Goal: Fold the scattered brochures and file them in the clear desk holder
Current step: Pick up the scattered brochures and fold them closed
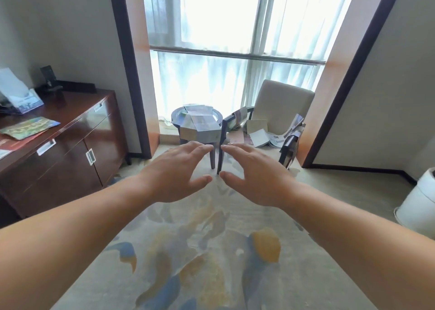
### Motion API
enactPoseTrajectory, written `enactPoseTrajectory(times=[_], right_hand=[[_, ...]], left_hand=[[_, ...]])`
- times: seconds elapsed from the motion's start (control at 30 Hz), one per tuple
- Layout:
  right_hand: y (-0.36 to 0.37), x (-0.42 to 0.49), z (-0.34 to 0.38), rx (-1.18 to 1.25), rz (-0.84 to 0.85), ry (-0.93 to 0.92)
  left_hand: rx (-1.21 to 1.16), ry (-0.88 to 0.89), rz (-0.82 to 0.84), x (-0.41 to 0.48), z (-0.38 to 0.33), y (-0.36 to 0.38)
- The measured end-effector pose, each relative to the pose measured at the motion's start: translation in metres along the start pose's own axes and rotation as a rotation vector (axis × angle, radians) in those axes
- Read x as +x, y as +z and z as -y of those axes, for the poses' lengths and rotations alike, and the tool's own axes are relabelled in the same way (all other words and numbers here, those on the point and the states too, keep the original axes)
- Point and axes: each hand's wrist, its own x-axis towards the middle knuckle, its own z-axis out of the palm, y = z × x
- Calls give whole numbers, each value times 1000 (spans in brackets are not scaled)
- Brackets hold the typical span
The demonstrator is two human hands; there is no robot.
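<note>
Both hands are out front, palms down, fingers spread and loose, nothing in either. The left hand (174,170) and right hand (256,175) nearly meet at the fingertips. Straight past them, brochures (200,124) pile on the table (175,114), with more on the chair (282,97) beyond the right hand. Way off left of the left hand, the holder (21,97) sits on the dresser (70,135) with paper inside. The print's too blurry to read.
</note>
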Motion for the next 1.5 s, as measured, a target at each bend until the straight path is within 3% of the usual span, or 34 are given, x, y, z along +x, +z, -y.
enactPoseTrajectory(times=[0.33, 0.57, 1.1, 1.5], right_hand=[[4, 164, -135, 55, -2, -30], [31, 275, -191, 62, 21, -51], [85, 541, -284, 35, 9, 29], [121, 719, -411, 83, 94, -2]], left_hand=[[6, -72, 14, 177, 69, 26], [-27, -135, 34, 273, 143, 44], [-78, -99, 90, 492, 348, 77], [-93, -167, 130, 670, 449, 131]])
